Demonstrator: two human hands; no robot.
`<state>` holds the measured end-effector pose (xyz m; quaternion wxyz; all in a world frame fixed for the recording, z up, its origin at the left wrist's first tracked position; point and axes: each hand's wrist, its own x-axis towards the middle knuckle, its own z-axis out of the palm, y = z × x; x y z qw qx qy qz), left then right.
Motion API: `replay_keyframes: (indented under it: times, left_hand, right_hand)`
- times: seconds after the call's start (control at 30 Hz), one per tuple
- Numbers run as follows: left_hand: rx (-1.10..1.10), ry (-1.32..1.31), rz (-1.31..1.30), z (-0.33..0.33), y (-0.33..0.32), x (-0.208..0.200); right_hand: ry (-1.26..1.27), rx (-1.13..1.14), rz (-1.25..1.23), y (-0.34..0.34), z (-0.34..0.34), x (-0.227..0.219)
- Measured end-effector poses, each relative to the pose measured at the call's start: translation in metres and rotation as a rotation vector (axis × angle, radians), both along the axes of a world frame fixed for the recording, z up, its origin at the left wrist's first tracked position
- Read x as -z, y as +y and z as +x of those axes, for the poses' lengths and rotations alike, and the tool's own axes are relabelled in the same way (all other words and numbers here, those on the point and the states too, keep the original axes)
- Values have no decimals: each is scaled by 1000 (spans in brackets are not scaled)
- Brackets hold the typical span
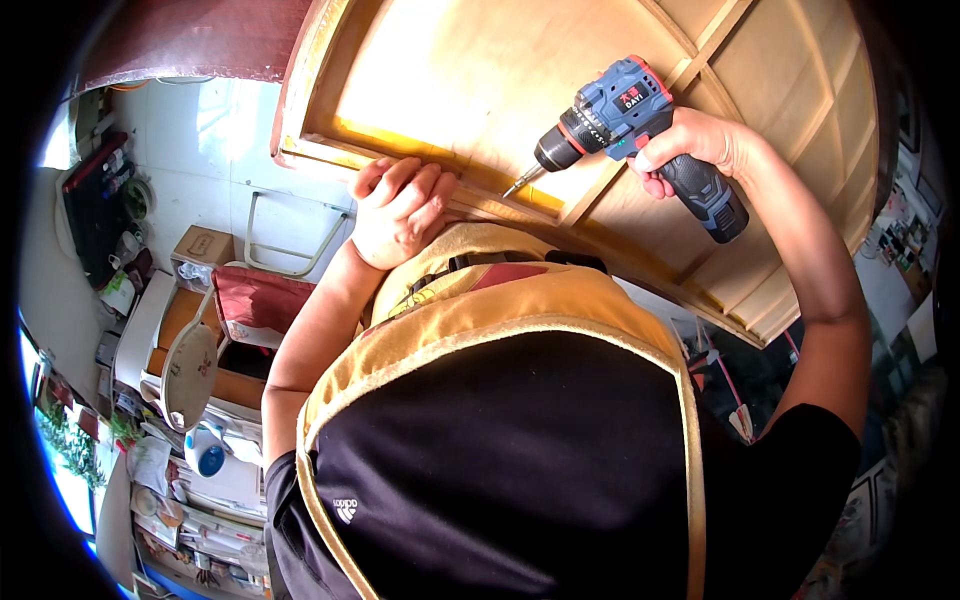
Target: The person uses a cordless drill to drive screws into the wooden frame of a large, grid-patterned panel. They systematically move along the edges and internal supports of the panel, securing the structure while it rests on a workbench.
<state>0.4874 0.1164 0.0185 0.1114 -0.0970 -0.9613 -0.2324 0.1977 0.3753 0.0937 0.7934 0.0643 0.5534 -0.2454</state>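
Note:
My right hand (pixel 690 150) is wrapped round the handle of a blue and black cordless drill (pixel 625 105). A long bit (pixel 522 181) sticks out of its black chuck, pointing down and left, its tip at the near edge rail of a large wooden panel (pixel 450 60). The panel is pale wood with a raised rim and crossing slats. My left hand (pixel 402 205) is closed over the rim near the left corner, left of the bit; its thumb is mostly hidden. Whether the bit touches a screw is too small to tell.
A dark red curved surface (pixel 200 38) lies beyond the panel's left corner. To the left are a cardboard box (pixel 203 244), a red cloth-covered chair (pixel 258 305), a round pale fan-like object (pixel 188 376) and stacked papers (pixel 205 540). My yellow apron (pixel 500 300) is close against the panel's near edge.

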Motion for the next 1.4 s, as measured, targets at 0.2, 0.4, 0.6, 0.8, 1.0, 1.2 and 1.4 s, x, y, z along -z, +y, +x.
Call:
replay_keyframes:
  times: [0.2,0.4,0.6,0.8,1.0,1.2,1.4]
  left_hand:
    - [4,7,18,-2,0,0]
    - [12,13,32,-5,-2,-1]
    - [5,7,33,-4,0,-1]
    - [11,-2,24,-5,0,-3]
    - [5,-6,31,-9,-1,-9]
    - [14,-14,35,-11,-2,-11]
    - [92,-95,54,-6,-6,-8]
  right_hand:
    - [-1,-19,26,-6,0,-1]
    - [-11,-9,8,-5,3,0]
    - [-9,-8,34,-11,6,-4]
    - [-5,-18,31,-16,6,-5]
    - [-12,-46,26,-20,6,-5]
    - [-5,-61,-34,-16,9,-2]
    - [100,133,-162,0,23,-34]
